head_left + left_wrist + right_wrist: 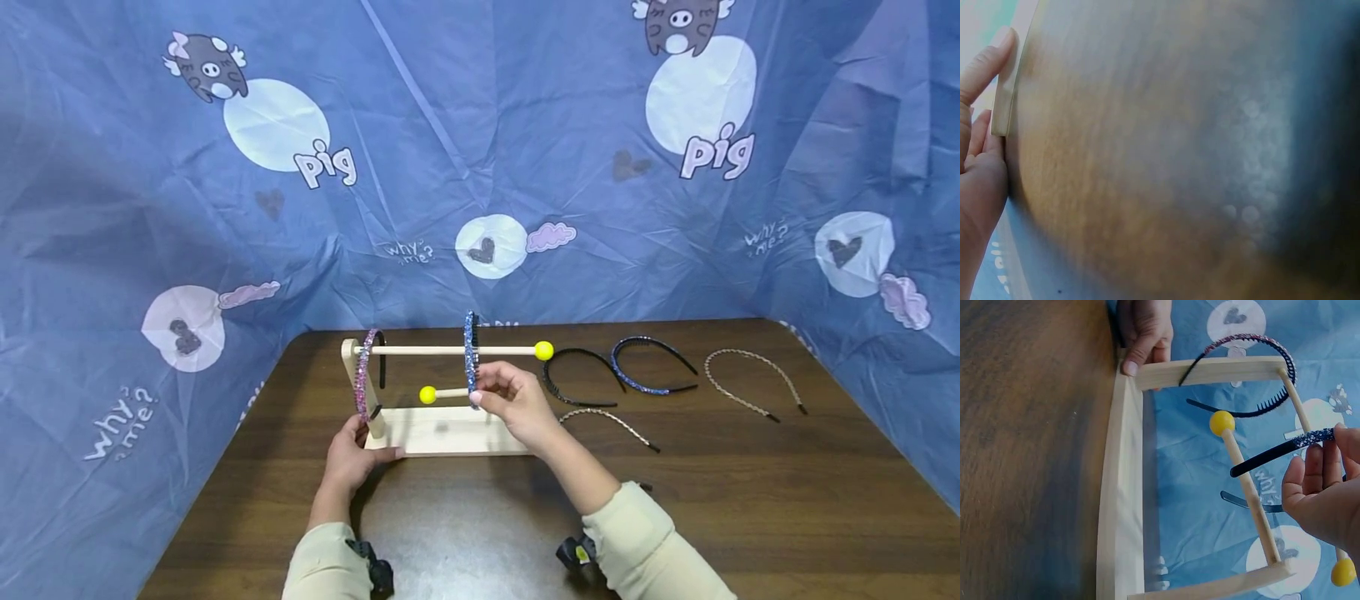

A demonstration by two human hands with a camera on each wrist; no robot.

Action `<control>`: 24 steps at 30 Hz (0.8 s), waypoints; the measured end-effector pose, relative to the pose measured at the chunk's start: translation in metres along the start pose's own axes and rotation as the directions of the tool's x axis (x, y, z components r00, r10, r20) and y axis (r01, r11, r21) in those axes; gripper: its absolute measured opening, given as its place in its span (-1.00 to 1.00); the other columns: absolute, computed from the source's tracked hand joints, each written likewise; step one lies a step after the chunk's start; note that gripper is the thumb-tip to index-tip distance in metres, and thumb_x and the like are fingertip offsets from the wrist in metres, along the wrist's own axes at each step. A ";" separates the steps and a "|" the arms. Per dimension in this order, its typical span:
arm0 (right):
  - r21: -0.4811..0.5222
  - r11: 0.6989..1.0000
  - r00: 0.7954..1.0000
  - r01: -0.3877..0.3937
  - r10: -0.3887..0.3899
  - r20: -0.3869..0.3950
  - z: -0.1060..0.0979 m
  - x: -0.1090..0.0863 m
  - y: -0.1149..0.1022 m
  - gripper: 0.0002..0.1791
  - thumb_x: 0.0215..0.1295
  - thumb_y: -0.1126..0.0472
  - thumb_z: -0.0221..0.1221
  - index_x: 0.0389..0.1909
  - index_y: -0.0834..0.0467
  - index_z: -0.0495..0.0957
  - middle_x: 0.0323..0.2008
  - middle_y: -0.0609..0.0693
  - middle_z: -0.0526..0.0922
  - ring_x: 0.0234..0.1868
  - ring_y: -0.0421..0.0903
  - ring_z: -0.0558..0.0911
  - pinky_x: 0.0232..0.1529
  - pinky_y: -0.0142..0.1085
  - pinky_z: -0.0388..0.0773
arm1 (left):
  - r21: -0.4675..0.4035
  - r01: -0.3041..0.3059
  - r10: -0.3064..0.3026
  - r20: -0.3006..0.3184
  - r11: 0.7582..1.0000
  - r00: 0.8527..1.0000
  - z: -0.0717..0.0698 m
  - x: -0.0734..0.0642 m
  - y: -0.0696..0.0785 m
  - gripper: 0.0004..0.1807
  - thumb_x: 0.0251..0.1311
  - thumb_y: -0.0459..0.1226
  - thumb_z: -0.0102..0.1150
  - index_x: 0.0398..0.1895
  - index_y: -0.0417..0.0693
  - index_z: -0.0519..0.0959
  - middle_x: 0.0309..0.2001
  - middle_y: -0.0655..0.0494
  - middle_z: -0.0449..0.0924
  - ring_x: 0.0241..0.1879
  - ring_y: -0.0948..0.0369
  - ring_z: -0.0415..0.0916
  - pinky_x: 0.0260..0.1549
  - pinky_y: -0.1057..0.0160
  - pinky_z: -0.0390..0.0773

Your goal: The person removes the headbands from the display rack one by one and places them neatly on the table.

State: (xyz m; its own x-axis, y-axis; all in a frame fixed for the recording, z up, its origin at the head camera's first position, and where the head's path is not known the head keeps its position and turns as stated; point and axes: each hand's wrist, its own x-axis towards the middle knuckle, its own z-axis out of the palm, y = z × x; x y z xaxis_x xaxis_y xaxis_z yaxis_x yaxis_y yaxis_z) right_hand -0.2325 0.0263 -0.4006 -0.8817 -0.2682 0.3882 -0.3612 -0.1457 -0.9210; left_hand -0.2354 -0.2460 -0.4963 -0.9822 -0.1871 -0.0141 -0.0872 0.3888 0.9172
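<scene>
A pale wooden stand (pixel 442 435) has two rods tipped with yellow balls (pixel 543 351). My left hand (pixel 347 458) grips the left end of its base, thumb along the front edge and fingers behind. In the left wrist view the thumb (pixel 985 69) lies against the wood. My right hand (pixel 525 410) pinches a blue sparkly headband (pixel 471 354), which loops over the upper rod. The right wrist view shows its black end (pixel 1263 459) near the lower rod. A pink sparkly headband (pixel 363 375) hangs on the upper rod's left end, by the post.
Right of the stand, a black headband (pixel 592 405), another blue sparkly headband (pixel 637 386) and two beige braided headbands (pixel 737 351) lie on the brown wooden table (pixel 750 500). A dark tip (pixel 645 486) shows past my right sleeve. Blue printed cloth (pixel 420 167) hangs behind.
</scene>
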 end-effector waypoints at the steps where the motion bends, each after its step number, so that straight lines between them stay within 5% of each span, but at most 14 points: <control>1: 0.002 1.000 1.000 0.004 -0.004 -0.007 -0.002 0.000 -0.001 -0.75 0.09 0.53 0.17 -0.16 0.47 0.47 -0.38 0.11 0.60 -0.40 -0.18 0.52 -0.41 -0.42 0.40 | -0.003 0.000 0.000 0.000 1.000 1.000 0.000 0.000 0.001 -0.16 -0.35 -0.44 0.51 0.15 -0.30 0.33 0.12 -0.27 0.40 0.12 -0.08 0.33 0.13 0.03 0.28; 24: 0.117 0.992 0.989 0.051 -0.033 -0.147 -0.050 -0.009 -0.021 -0.73 0.08 0.62 0.10 -0.15 0.53 0.40 -0.40 -0.05 0.57 -0.34 -0.20 0.54 -0.30 -0.45 0.50 | 0.009 0.023 -0.023 0.009 1.000 1.000 0.000 -0.001 0.002 -0.12 -0.35 -0.39 0.54 0.18 -0.27 0.32 0.18 -0.26 0.34 0.18 -0.11 0.26 0.19 0.00 0.20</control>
State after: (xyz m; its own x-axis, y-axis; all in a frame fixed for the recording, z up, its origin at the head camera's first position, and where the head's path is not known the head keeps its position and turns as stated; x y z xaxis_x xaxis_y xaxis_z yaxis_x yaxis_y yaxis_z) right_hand -0.2323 0.0793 -0.3860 -0.9043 -0.1199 0.4098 -0.3675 -0.2700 -0.8900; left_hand -0.2347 -0.2446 -0.4946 -0.9815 -0.1874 -0.0387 -0.1109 0.3922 0.9132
